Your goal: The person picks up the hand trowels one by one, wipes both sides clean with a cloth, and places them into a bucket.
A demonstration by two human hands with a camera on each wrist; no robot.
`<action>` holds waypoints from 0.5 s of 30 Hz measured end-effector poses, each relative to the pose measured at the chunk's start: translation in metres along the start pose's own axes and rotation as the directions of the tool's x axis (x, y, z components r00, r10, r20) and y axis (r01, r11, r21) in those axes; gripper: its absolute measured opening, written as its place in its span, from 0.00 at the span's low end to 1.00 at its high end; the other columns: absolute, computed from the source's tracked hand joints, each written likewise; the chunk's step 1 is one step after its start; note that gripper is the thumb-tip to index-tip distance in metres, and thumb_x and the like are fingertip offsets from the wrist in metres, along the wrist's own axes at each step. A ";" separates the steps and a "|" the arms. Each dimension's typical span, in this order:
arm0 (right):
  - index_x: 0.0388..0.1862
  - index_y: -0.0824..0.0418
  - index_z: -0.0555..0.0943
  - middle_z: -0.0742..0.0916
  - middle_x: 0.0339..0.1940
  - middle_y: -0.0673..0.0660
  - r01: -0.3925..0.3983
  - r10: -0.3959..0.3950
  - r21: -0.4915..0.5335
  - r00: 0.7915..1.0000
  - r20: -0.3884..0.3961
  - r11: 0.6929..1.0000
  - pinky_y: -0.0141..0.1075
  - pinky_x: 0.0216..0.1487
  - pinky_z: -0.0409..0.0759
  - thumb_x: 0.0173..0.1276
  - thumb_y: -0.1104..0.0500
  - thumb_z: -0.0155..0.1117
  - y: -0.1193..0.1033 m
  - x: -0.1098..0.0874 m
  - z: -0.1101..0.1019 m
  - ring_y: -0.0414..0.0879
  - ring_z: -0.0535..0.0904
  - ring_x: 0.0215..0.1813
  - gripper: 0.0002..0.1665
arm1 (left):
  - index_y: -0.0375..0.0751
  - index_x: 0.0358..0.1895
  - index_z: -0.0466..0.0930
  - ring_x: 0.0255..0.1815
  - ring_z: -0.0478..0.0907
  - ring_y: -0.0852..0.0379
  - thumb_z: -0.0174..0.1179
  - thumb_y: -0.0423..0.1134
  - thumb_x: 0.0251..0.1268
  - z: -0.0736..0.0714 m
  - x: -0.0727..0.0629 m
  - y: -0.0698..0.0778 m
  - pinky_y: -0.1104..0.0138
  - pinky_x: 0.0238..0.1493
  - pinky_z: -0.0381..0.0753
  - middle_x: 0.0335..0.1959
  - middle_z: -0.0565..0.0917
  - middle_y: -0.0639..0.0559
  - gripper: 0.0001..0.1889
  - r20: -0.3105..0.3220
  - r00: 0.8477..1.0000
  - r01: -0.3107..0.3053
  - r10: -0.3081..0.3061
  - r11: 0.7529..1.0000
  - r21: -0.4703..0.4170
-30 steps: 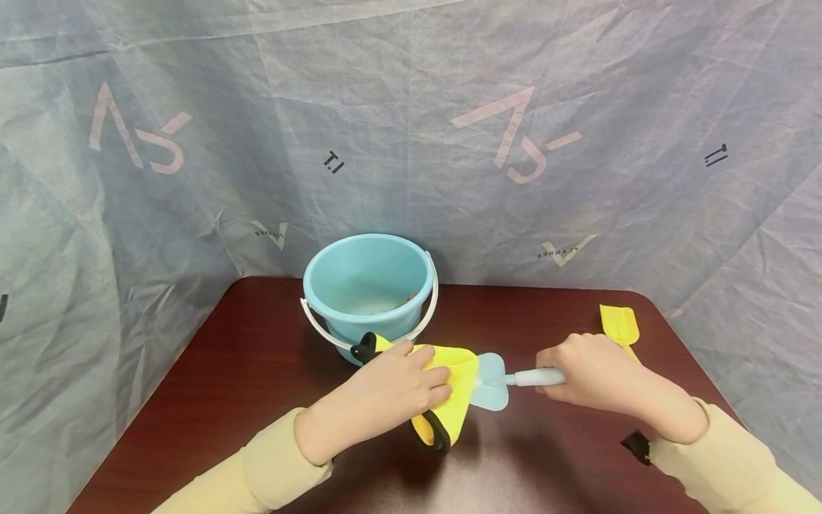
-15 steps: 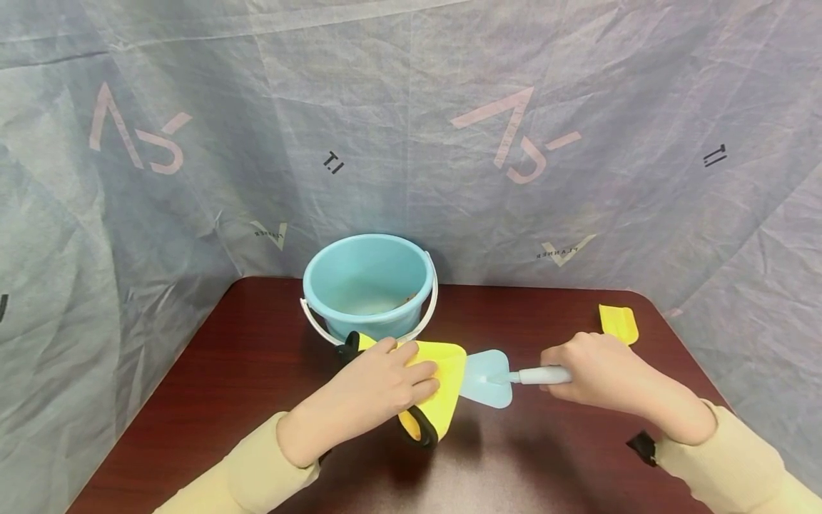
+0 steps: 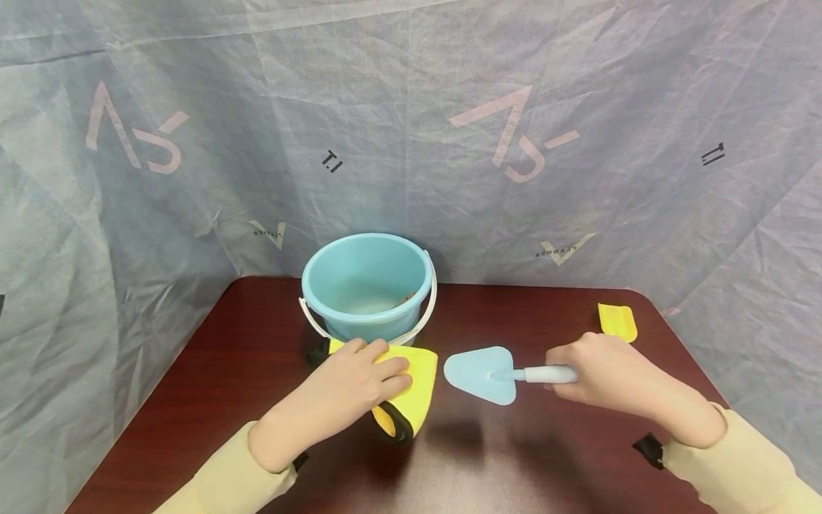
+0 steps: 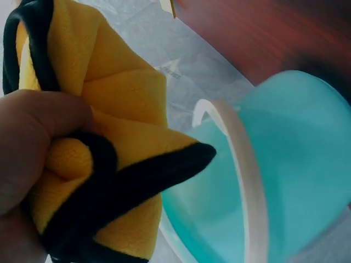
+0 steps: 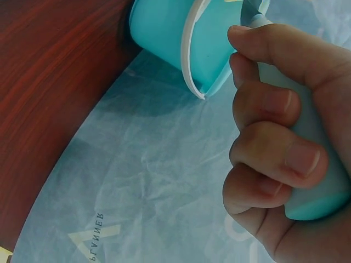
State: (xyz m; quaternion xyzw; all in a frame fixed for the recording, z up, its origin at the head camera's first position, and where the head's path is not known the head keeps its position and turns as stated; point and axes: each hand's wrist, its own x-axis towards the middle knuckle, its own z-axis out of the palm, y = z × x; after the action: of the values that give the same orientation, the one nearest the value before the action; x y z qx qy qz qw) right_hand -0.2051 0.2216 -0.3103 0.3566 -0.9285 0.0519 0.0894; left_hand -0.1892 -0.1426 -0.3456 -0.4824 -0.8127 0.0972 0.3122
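Note:
My left hand [image 3: 347, 382] grips a folded yellow cloth [image 3: 419, 378] with black edging, in front of the bucket. In the left wrist view the cloth [image 4: 120, 98] is bunched between thumb and fingers. My right hand [image 3: 600, 371] has its fingers curled round the pale handle of a light blue trowel [image 3: 484, 373]. The blade points left, toward the cloth, with a small gap between them. In the right wrist view the trowel handle [image 5: 315, 137] lies across the palm. A light blue bucket [image 3: 359, 321] with a white handle stands behind the left hand.
At the table's back right lies a yellow scoop [image 3: 618, 323], partly hidden by the right hand. Something small and brown [image 3: 408, 298] shows inside the bucket. A grey printed curtain [image 3: 411, 143] hangs behind the dark red table [image 3: 507, 314].
My left hand has drawn the cloth leftward off the trowel blade, which now shows whole. My right hand has shifted slightly to the right with the trowel. The bucket stays put.

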 end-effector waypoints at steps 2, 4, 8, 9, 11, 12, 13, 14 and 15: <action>0.16 0.42 0.69 0.62 0.12 0.35 -0.006 0.006 -0.004 1.000 -0.010 1.000 0.26 0.18 0.56 0.45 0.61 0.69 0.000 -0.001 -0.002 0.30 0.54 0.17 0.18 | 0.54 0.39 0.77 0.36 0.68 0.55 0.62 0.27 0.47 0.001 -0.005 -0.002 0.68 0.28 0.63 0.40 0.77 0.62 0.18 0.024 0.999 0.028 -0.027 0.999 -0.042; 0.16 0.41 0.69 0.62 0.11 0.35 -0.017 0.017 -0.006 1.000 -0.018 1.000 0.26 0.18 0.56 0.45 0.61 0.69 0.000 -0.003 -0.004 0.30 0.53 0.17 0.19 | 0.55 0.42 0.79 0.39 0.70 0.55 0.63 0.26 0.44 0.002 -0.011 -0.004 0.68 0.28 0.66 0.43 0.77 0.62 0.22 0.042 0.998 0.056 -0.052 0.995 -0.083; 0.16 0.41 0.69 0.62 0.12 0.34 -0.020 0.020 -0.003 0.999 -0.039 1.000 0.26 0.18 0.57 0.45 0.61 0.70 0.000 -0.007 -0.009 0.29 0.53 0.17 0.20 | 0.54 0.47 0.79 0.41 0.72 0.57 0.64 0.24 0.35 0.007 -0.019 -0.007 0.68 0.30 0.73 0.47 0.79 0.61 0.30 0.051 0.993 0.111 -0.103 0.977 -0.183; 0.17 0.40 0.69 0.62 0.12 0.34 -0.020 0.020 0.000 0.999 -0.045 1.000 0.26 0.18 0.57 0.45 0.61 0.71 0.000 -0.007 -0.010 0.29 0.53 0.17 0.20 | 0.53 0.48 0.79 0.42 0.72 0.58 0.63 0.23 0.33 0.008 -0.021 -0.008 0.69 0.30 0.74 0.48 0.79 0.62 0.31 0.050 0.992 0.127 -0.119 0.969 -0.212; 0.17 0.40 0.69 0.63 0.12 0.33 -0.020 0.021 0.013 0.998 -0.054 1.000 0.25 0.19 0.58 0.45 0.61 0.71 0.000 -0.008 -0.014 0.28 0.54 0.17 0.20 | 0.52 0.49 0.78 0.41 0.72 0.59 0.61 0.22 0.31 0.009 -0.022 -0.008 0.70 0.29 0.74 0.49 0.79 0.61 0.33 0.060 0.986 0.168 -0.157 0.945 -0.281; 0.18 0.39 0.69 0.63 0.12 0.33 -0.017 0.018 0.021 0.998 -0.064 1.000 0.25 0.19 0.58 0.45 0.61 0.71 -0.001 -0.009 -0.015 0.27 0.54 0.17 0.21 | 0.51 0.50 0.78 0.41 0.72 0.59 0.60 0.23 0.32 0.009 -0.022 -0.008 0.71 0.28 0.74 0.49 0.79 0.61 0.33 0.063 0.982 0.190 -0.179 0.932 -0.308; 0.18 0.39 0.69 0.63 0.13 0.32 -0.016 0.018 0.030 0.997 -0.070 0.999 0.25 0.19 0.58 0.45 0.62 0.71 -0.001 -0.009 -0.016 0.27 0.54 0.17 0.21 | 0.51 0.50 0.78 0.42 0.73 0.59 0.60 0.23 0.32 0.009 -0.022 -0.008 0.70 0.27 0.75 0.50 0.79 0.62 0.33 0.069 0.977 0.214 -0.203 0.921 -0.324; 0.18 0.39 0.69 0.64 0.13 0.32 -0.011 0.014 0.037 0.997 -0.078 0.999 0.25 0.18 0.58 0.45 0.62 0.72 -0.001 -0.010 -0.017 0.27 0.54 0.17 0.21 | 0.52 0.51 0.78 0.43 0.73 0.60 0.59 0.23 0.32 0.010 -0.022 -0.007 0.70 0.26 0.75 0.50 0.79 0.62 0.33 0.083 0.970 0.242 -0.228 0.912 -0.331; 0.18 0.38 0.69 0.64 0.13 0.31 -0.007 0.010 0.040 0.996 -0.092 0.999 0.25 0.18 0.58 0.46 0.61 0.72 -0.002 -0.010 -0.018 0.26 0.54 0.17 0.22 | 0.52 0.51 0.78 0.43 0.73 0.60 0.59 0.24 0.33 0.010 -0.022 -0.007 0.70 0.24 0.75 0.51 0.79 0.62 0.33 0.095 0.963 0.270 -0.252 0.902 -0.337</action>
State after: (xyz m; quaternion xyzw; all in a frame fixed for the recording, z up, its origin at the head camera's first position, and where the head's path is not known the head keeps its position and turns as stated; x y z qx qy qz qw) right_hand -0.1944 0.2297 -0.2946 0.3516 -0.9237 0.0868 0.1246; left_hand -0.1932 -0.1630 -0.3596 -0.4142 -0.8816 -0.0785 0.2123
